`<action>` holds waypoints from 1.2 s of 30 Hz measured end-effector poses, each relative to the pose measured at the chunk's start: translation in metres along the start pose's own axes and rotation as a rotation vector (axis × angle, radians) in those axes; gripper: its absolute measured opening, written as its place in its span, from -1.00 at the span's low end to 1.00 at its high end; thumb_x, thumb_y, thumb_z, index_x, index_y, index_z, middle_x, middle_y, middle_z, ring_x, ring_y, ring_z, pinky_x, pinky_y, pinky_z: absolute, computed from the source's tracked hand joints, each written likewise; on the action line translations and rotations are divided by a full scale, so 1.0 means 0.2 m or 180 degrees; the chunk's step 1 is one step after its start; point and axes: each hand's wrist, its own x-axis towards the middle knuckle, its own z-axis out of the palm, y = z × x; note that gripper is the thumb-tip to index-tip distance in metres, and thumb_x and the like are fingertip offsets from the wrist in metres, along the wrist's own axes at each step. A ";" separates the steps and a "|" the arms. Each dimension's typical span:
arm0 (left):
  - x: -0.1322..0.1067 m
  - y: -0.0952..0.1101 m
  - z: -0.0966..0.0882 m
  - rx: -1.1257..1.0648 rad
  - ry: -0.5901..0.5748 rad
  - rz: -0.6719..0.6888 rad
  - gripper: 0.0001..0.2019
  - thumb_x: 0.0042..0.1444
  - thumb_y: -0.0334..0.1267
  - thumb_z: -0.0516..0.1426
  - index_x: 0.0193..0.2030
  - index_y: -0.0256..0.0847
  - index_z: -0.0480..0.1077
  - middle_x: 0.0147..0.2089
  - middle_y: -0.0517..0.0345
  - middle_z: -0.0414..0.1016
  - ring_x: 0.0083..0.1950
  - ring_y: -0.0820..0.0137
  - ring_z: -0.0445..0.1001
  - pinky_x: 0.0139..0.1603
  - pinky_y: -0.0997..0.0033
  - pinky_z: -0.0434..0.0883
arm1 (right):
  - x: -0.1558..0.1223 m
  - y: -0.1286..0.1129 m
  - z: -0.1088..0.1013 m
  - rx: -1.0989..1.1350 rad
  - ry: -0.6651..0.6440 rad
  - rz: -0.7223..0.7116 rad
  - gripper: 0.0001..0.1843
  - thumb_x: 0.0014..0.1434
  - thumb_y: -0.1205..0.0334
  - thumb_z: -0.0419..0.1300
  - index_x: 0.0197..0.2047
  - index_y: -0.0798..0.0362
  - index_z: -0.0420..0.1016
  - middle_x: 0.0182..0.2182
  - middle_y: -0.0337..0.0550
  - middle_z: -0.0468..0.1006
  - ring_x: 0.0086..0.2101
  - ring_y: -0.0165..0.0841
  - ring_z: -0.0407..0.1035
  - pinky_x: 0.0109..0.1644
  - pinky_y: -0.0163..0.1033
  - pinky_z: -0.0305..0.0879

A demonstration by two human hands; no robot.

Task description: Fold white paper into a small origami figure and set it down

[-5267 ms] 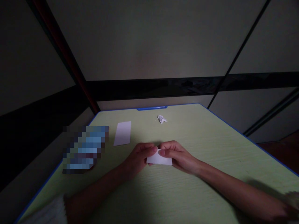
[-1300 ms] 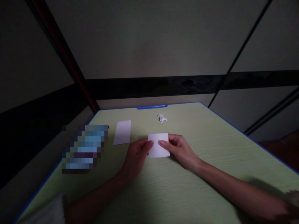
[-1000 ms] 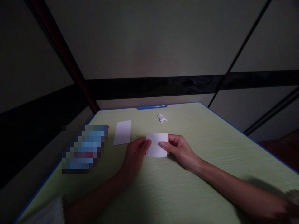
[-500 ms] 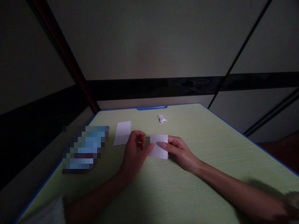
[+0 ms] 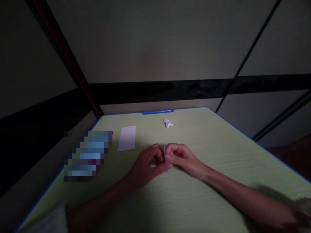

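A small white piece of paper [image 5: 165, 152] is held edge-on between my two hands, above the middle of the table, so only its thin edge shows. My left hand [image 5: 150, 163] curls round its left side, with the thumb reaching under to the near edge. On the other side my right hand [image 5: 182, 156] pinches the paper between thumb and bent fingers. Most of the paper's surface is hidden by the fingers. Beyond the hands lies a small folded white paper figure [image 5: 167, 123], shaped like a frog. A flat white sheet of paper [image 5: 127, 138] rests to the left.
The light green table [image 5: 218, 142] has a blue rim and a blue strip [image 5: 157, 112] along its far edge. A pixelated bluish object [image 5: 89, 155] lies at the left side. Pale panels with a dark band [image 5: 155, 90] stand right behind the table.
The paper has turned from facing me to edge-on. My left hand has moved right and closed on it, beside my right hand, which stays in nearly the same place.
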 end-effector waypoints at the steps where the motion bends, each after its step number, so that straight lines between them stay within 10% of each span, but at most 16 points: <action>1: 0.00 0.00 0.00 0.0047 -0.0030 0.0013 -0.79 -0.15 -0.25 0.13 -0.62 -0.24 0.17 -0.52 0.25 0.20 -0.44 0.48 0.26 -0.43 0.49 0.22 | 0.00 0.00 0.00 -0.0019 -0.0001 0.0008 -0.69 -0.12 0.11 0.23 -0.62 0.17 0.27 -0.69 -0.34 0.28 -0.64 -0.59 0.14 -0.56 -0.43 0.04; 36: -0.01 0.00 -0.01 0.0217 -0.0100 0.0155 -0.98 -0.09 -0.40 0.04 -0.49 -0.25 0.25 -0.45 0.21 0.27 -0.42 0.48 0.28 -0.38 0.49 0.25 | -0.01 0.03 -0.03 0.0183 0.0141 -0.0059 -0.76 -0.09 0.19 0.21 -0.57 0.16 0.28 -0.70 -0.34 0.31 -0.66 -0.58 0.14 -0.57 -0.43 -0.02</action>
